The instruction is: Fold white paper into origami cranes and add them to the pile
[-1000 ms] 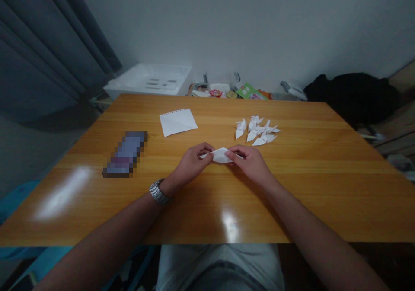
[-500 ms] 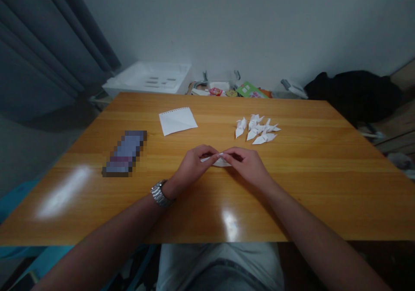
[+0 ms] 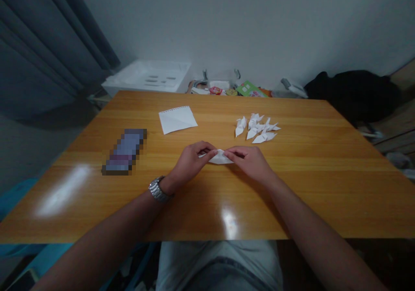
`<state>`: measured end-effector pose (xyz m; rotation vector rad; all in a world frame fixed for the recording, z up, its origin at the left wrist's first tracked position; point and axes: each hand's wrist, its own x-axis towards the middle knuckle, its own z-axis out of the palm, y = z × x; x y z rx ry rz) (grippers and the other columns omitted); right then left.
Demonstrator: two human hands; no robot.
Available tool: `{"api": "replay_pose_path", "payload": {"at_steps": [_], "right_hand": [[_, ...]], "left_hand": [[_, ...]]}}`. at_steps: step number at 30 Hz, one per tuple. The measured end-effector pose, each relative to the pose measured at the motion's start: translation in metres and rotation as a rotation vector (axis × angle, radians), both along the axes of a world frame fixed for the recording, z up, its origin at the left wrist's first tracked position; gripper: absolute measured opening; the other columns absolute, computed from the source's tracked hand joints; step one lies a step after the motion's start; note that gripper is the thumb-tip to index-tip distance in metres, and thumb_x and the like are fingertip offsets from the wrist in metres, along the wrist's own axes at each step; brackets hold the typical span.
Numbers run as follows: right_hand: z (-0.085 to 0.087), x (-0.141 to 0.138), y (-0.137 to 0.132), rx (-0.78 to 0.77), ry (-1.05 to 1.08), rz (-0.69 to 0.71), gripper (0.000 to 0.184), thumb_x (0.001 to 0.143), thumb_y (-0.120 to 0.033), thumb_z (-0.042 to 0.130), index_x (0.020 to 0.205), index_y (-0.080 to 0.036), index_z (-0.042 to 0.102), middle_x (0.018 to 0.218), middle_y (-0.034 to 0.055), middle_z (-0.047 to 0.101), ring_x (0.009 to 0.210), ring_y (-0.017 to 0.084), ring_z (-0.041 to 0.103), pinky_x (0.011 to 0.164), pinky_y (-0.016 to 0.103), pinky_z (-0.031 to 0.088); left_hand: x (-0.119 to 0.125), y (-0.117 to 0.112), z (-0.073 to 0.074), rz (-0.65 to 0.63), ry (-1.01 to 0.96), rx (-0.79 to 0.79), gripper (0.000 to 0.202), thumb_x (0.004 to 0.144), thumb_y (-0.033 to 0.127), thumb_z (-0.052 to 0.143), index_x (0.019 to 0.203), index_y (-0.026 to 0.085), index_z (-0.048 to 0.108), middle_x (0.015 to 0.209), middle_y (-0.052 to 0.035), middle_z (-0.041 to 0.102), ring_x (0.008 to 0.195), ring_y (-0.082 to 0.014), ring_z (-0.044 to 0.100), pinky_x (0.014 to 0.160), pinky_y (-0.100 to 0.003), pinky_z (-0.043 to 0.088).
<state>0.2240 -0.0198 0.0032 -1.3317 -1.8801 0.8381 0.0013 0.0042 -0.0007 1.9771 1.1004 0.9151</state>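
Between my two hands is a small folded piece of white paper [image 3: 220, 157], just above or on the wooden table [image 3: 311, 187]. My left hand [image 3: 196, 159], with a metal watch [image 3: 158, 189] on its wrist, pinches the paper's left part between thumb and fingers. On the other side, my right hand [image 3: 248, 160] pinches the right part the same way. The fingers behind the paper are partly hidden. Beyond my right hand lies a cluster of several folded white paper cranes [image 3: 257, 129]. A sheet of white paper [image 3: 177, 120] with a perforated edge lies farther back on the left.
On the table's left side lies a pixelated phone-like device [image 3: 126, 150]. Behind the far edge stand a white plastic tray [image 3: 145, 77] and small items, among them a green packet [image 3: 249, 88]. Dark fabric [image 3: 353, 94] is at the back right, and a grey curtain [image 3: 42, 53] hangs left.
My thumbs have moved slightly apart along the folded paper, so more of its middle shows. The cranes, sheet and device stay where they were.
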Motion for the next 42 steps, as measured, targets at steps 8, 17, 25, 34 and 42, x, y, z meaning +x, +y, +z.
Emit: {"api": "replay_pose_path", "payload": {"at_steps": [8, 17, 25, 34, 42], "right_hand": [[0.002, 0.008, 0.004, -0.078, 0.018, 0.059, 0.028, 0.096, -0.038, 0.061, 0.091, -0.018, 0.080, 0.083, 0.0036, 0.079, 0.072, 0.017, 0.068, 0.065, 0.026, 0.046], [-0.004, 0.017, 0.009, -0.195, 0.164, 0.088, 0.035, 0.095, -0.048, 0.062, 0.092, -0.017, 0.078, 0.086, 0.0081, 0.079, 0.073, 0.018, 0.071, 0.071, 0.030, 0.053], [-0.012, 0.006, 0.008, -0.102, 0.205, 0.058, 0.042, 0.095, -0.055, 0.059, 0.102, -0.017, 0.077, 0.099, 0.0090, 0.079, 0.086, 0.022, 0.072, 0.078, 0.033, 0.054], [-0.010, -0.003, 0.002, -0.049, 0.125, -0.015, 0.033, 0.097, -0.044, 0.058, 0.094, -0.018, 0.077, 0.080, 0.0040, 0.076, 0.074, 0.019, 0.067, 0.068, 0.029, 0.048], [-0.012, 0.007, 0.009, -0.042, 0.129, -0.065, 0.035, 0.096, -0.047, 0.058, 0.099, -0.018, 0.077, 0.091, 0.0063, 0.077, 0.078, 0.021, 0.069, 0.071, 0.030, 0.052]], "left_hand": [[-0.004, 0.005, 0.001, 0.023, 0.018, -0.022, 0.025, 0.095, 0.038, 0.063, 0.091, 0.016, 0.075, 0.090, -0.0040, 0.077, 0.080, -0.0160, 0.068, 0.073, -0.025, 0.050], [-0.009, 0.012, -0.003, 0.063, 0.011, -0.020, 0.027, 0.094, 0.039, 0.064, 0.091, 0.016, 0.076, 0.086, -0.0048, 0.077, 0.075, -0.0151, 0.066, 0.068, -0.024, 0.050], [-0.008, 0.010, -0.005, 0.068, -0.004, -0.065, 0.027, 0.094, 0.040, 0.064, 0.089, 0.016, 0.075, 0.084, -0.0043, 0.076, 0.073, -0.0145, 0.066, 0.066, -0.023, 0.050], [-0.001, 0.004, -0.001, 0.017, -0.067, -0.154, 0.029, 0.090, 0.042, 0.067, 0.091, 0.015, 0.076, 0.087, -0.0059, 0.077, 0.076, -0.0162, 0.068, 0.068, -0.024, 0.053], [-0.007, 0.006, -0.003, 0.045, -0.023, -0.146, 0.040, 0.092, 0.052, 0.063, 0.081, 0.016, 0.076, 0.071, -0.0023, 0.071, 0.064, -0.0131, 0.060, 0.056, -0.022, 0.042]]}}
